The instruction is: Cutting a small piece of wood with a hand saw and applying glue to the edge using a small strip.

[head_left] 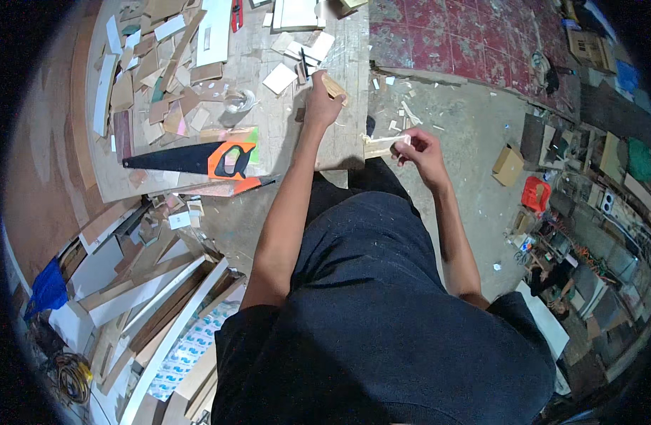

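At the near right corner of the table (343,152), right hand (420,150) pinches a pale wood strip (379,148), thumb against fingers. Orange-and-black handsaw (184,158) lies flat, well left. Farther in, left hand (324,105) has fingers closed on a small wood block (333,86). Red tool (236,15) near the far side.

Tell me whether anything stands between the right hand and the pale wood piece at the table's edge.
Nothing visible does: the right hand has its thumb and fingers on the outer end of the pale wood piece, which juts past the table's right edge.
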